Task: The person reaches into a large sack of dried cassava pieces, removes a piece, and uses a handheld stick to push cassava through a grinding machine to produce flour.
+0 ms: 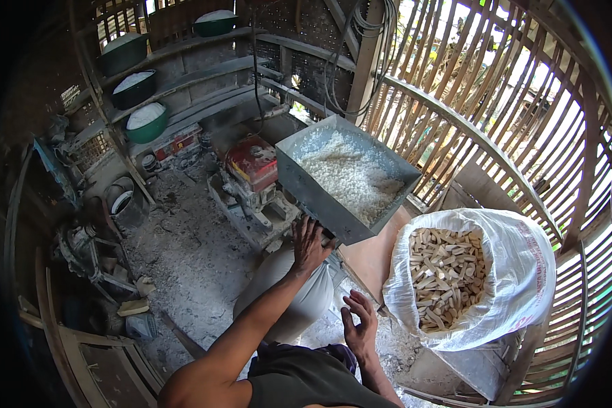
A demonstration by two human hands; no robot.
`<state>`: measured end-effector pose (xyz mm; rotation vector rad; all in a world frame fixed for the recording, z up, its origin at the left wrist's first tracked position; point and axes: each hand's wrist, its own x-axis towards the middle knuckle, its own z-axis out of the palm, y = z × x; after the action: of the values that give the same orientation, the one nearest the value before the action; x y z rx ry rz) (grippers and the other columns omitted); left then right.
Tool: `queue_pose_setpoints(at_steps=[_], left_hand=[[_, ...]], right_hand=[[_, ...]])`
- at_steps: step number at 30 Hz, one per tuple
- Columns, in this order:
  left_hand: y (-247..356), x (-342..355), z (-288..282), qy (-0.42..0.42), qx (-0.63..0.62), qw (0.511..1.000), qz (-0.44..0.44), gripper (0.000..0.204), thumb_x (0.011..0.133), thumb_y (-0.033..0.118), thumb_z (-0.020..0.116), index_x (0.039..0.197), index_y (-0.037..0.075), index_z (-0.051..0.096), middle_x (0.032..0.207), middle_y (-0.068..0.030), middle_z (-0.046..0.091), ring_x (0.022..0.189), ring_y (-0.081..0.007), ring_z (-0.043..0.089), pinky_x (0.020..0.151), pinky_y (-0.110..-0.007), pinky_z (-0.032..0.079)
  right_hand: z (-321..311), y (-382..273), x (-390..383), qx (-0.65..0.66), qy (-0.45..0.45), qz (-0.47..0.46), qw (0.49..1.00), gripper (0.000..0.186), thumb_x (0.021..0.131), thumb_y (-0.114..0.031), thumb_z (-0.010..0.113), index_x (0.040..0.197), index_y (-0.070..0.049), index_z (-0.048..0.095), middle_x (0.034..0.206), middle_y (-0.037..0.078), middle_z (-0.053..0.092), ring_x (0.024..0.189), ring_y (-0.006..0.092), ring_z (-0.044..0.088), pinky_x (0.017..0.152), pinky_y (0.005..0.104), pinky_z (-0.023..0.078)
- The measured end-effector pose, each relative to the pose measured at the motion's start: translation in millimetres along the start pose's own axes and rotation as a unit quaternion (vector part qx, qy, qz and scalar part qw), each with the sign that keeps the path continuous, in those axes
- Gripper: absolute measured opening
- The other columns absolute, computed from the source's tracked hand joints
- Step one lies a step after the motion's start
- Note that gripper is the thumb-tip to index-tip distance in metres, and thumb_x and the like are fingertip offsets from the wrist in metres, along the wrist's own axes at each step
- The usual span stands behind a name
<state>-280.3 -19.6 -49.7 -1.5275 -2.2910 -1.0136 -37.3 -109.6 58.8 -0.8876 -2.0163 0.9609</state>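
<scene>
My left hand (309, 246) reaches forward to the near left corner of a metal hopper (319, 211), its fingers stretched out against the machinery just below the rim. What the fingertips touch is partly hidden. White crumbly meal (350, 178) lies heaped in the hopper. Under my left forearm bulges a filled whitish sack (285, 306), its top near that hand. My right hand (362, 325) hangs in the air right of this sack, fingers loosely bent and apart, nothing in them. Farther right stands an open white woven sack (523, 272) full of pale, dry, root-like chunks (452, 279).
A red engine (253, 162) sits left of the hopper. Green basins (147, 129) and a dark basin (134, 90) of white powder stand on wooden shelves at the back left. A metal bucket (126, 207) and machine parts (88, 255) lie left. A slatted wall (517, 115) curves along the right.
</scene>
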Motion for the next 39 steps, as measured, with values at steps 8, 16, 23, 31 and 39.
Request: queue_pose_setpoints(at_steps=[8,16,23,31,39], left_hand=[[-11.6,2.9,8.1,0.023,-0.054,0.998,0.014,0.061,0.074,0.043,0.077,0.117,0.005,0.058,0.123,-0.0151,0.054,0.131,-0.038,0.037,0.108,-0.065,0.022],[-14.1,1.0,5.1,0.028,-0.077,0.995,0.059,0.058,0.074,0.043,0.078,0.12,0.013,0.058,0.125,-0.0125,0.053,0.133,-0.0374,0.033,0.105,-0.066,0.022],[-7.8,1.2,2.0,-0.042,0.001,0.999,0.03,0.071,0.075,0.044,0.075,0.131,0.007,0.051,0.139,-0.0154,0.045,0.134,-0.037,0.032,0.105,-0.064,0.021],[9.5,7.5,-2.1,-0.029,0.078,0.997,0.0,0.059,0.08,0.054,0.067,0.12,0.01,0.061,0.126,-0.0145,0.054,0.131,-0.0359,0.039,0.103,-0.07,0.025],[10.2,1.9,4.0,0.024,-0.002,0.999,-0.04,0.062,0.078,0.045,0.074,0.121,0.005,0.054,0.128,-0.0189,0.052,0.128,-0.0372,0.041,0.104,-0.069,0.024]], right_hand=[[-6.9,8.1,-11.4,0.009,0.02,0.034,0.999,0.029,0.086,-0.004,0.066,0.114,-0.004,0.066,0.123,0.02,0.059,0.11,0.0329,0.062,0.095,0.0388,0.049],[-4.6,3.3,-14.3,0.01,0.002,0.039,0.999,0.028,0.085,-0.004,0.067,0.113,-0.004,0.066,0.123,0.02,0.059,0.108,0.033,0.063,0.093,0.0389,0.05],[-5.4,13.4,-14.2,-0.013,0.009,0.024,1.0,0.029,0.085,-0.004,0.067,0.113,-0.005,0.066,0.123,0.02,0.059,0.108,0.0331,0.063,0.092,0.0383,0.051],[-4.4,8.6,-15.9,0.007,-0.007,0.042,0.999,0.029,0.085,-0.005,0.067,0.114,-0.005,0.066,0.124,0.02,0.059,0.109,0.0329,0.062,0.093,0.0391,0.05],[-13.3,5.8,-19.9,0.021,0.012,0.046,0.999,0.029,0.086,-0.006,0.067,0.114,-0.004,0.066,0.125,0.019,0.058,0.109,0.0317,0.062,0.092,0.0379,0.051]])
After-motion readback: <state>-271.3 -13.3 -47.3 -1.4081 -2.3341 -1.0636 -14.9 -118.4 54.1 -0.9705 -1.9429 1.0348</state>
